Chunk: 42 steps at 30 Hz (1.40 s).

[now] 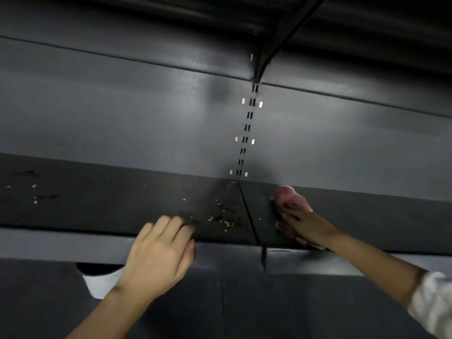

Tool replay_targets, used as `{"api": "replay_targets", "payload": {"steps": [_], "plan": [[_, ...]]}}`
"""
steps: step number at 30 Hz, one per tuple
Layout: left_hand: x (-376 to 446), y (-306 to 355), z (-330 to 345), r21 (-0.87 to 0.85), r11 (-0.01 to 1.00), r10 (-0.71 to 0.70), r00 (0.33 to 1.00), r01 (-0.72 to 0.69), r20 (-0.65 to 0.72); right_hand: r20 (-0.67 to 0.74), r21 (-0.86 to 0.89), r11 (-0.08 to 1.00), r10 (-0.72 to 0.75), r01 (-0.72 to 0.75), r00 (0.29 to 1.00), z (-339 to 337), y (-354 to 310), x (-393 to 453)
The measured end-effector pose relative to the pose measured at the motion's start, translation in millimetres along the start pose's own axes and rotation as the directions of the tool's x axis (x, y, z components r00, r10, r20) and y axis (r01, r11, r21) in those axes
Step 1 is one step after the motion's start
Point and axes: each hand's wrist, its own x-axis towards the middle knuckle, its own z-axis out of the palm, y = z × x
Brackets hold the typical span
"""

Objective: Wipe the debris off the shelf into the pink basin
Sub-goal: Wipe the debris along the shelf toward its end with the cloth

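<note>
Head view: right hand (302,222) presses cloth (288,195), left hand (159,255) grips shelf (97,206).

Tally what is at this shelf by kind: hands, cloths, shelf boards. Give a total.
Hands: 2, the left hand and the right hand
Cloths: 1, the pink cloth
Shelf boards: 2, the left shelf board and the right shelf board
Total: 5

dim light, grey back panel (122,106), slotted upright (247,128)
</note>
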Motion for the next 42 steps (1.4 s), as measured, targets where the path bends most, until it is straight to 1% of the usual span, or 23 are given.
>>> {"api": "replay_targets", "payload": {"steps": [1, 2, 3, 6, 8, 10, 13, 15, 17, 19, 20, 23, 24, 25, 27, 29, 30, 33, 35, 37, 39, 41, 42], "plan": [[-1.6, -6.5, -1.7, -0.029, 0.999, 0.023, 1.000, -0.023, -0.006, 0.015, -0.004, 0.999, -0.052, 0.052, 0.999, 8.7, -18.4, 2.0], [-3.2, -13.7, -3.9, -0.051, 0.998, 0.045, 0.999, -0.046, -0.011, 0.047, -0.012, 0.999, -0.046, 0.046, 0.998, 16.2, -40.1, 3.9], [-4.7, -20.9, -6.2, -0.063, 0.996, 0.064, 0.998, -0.064, -0.008, 0.026, -0.027, 0.996, -0.079, 0.080, 0.996, 22.6, -56.0, 8.7], [-9.3, -40.3, -12.1, -0.056, 0.994, 0.100, 0.995, -0.099, 0.013, -0.009, 0.021, 1.000, -0.006, 0.006, 1.000, 36.5, -104.4, 13.4], [-11.5, -49.7, -14.9, -0.080, 0.990, 0.119, 0.993, -0.118, 0.015, -0.077, 0.080, 0.996, 0.032, -0.026, 0.997, 49.0, -138.0, 13.4], [-13.5, -55.1, -16.5, -0.095, 0.987, 0.134, 0.991, -0.132, 0.014, -0.175, 0.145, 0.989, 0.036, -0.011, 0.984, 60.7, -166.3, 15.0], [-19.2, -63.0, -17.9, -0.087, 0.986, 0.142, 0.990, -0.139, 0.027, -0.268, 0.097, 0.994, -0.016, 0.043, 0.963, 67.6, -190.9, 25.5], [-23.6, -73.2, -19.8, -0.083, 0.989, 0.128, 0.991, -0.124, 0.035, -0.319, 0.042, 0.999, 0.006, 0.007, 0.948, 57.3, -188.5, 31.2], [-26.9, -80.6, -22.0, -0.073, 0.991, 0.118, 0.992, -0.115, 0.036, -0.388, 0.000, 0.997, 0.073, -0.080, 0.919, 41.0, -165.8, 33.9], [-28.5, -84.6, -22.8, -0.062, 0.990, 0.128, 0.991, -0.125, 0.040, -0.401, 0.102, 0.979, 0.204, -0.177, 0.893, 27.6, -138.2, 31.2], [-28.6, -85.5, -22.6, -0.058, 0.990, 0.132, 0.990, -0.129, 0.045, -0.382, 0.134, 0.967, 0.250, -0.215, 0.890, 26.2, -124.1, 30.7], [-28.7, -83.4, -21.3, -0.064, 0.990, 0.132, 0.989, -0.128, 0.060, -0.251, 0.050, 0.930, 0.365, -0.364, 0.897, 36.2, -108.6, 37.3], [-29.0, -82.6, -20.4, -0.065, 0.990, 0.129, 0.990, -0.126, 0.057, -0.221, 0.079, 0.929, 0.371, -0.362, 0.902, 41.8, -115.1, 40.9], [-29.1, -82.0, -19.5, -0.064, 0.990, 0.129, 0.990, -0.125, 0.055, -0.193, 0.117, 0.942, 0.332, -0.314, 0.923, 47.4, -125.6, 45.8], [-28.7, -80.8, -19.0, -0.055, 0.991, 0.122, 0.991, -0.120, 0.047, -0.215, 0.212, 0.971, 0.153, -0.107, 0.965, 63.4, -159.8, 52.8], [-27.4, -80.1, -19.7, -0.031, 0.992, 0.121, 0.992, -0.120, 0.042, -0.294, 0.245, 0.967, 0.000, 0.075, 0.956, 82.9, -196.2, 59.5], [-27.4, -80.6, -20.5, -0.019, 0.992, 0.126, 0.991, -0.126, 0.041, -0.306, 0.206, 0.973, -0.039, 0.106, 0.951, 91.4, -213.1, 62.5], [-30.7, -87.6, -24.4, 0.010, 0.991, 0.134, 0.990, -0.134, 0.034, -0.286, 0.125, 0.990, -0.025, 0.063, 0.958, 97.8, -242.3, 72.4], [-34.3, -97.5, -27.9, 0.040, 0.991, 0.130, 0.991, -0.131, 0.021, -0.333, 0.130, 0.990, -0.010, 0.057, 0.943, 84.8, -242.0, 74.1], [-36.8, -108.5, -31.2, 0.063, 0.991, 0.118, 0.993, -0.118, 0.011, -0.415, 0.134, 0.989, -0.001, 0.063, 0.910, 63.1, -226.3, 66.9], [-39.3, -118.3, -33.3, 0.080, 0.990, 0.116, 0.993, -0.116, 0.004, -0.451, 0.096, 0.995, 0.010, 0.037, 0.892, 44.5, -196.7, 52.3], [-42.3, -125.7, -34.2, 0.096, 0.989, 0.110, 0.994, -0.110, 0.006, -0.410, 0.042, 0.999, 0.040, -0.025, 0.911, 35.8, -161.3, 33.7], [-44.0, -128.6, -34.4, 0.103, 0.989, 0.102, 0.995, -0.102, 0.008, -0.344, 0.030, 0.997, 0.071, -0.064, 0.936, 36.8, -146.9, 26.5]]}}
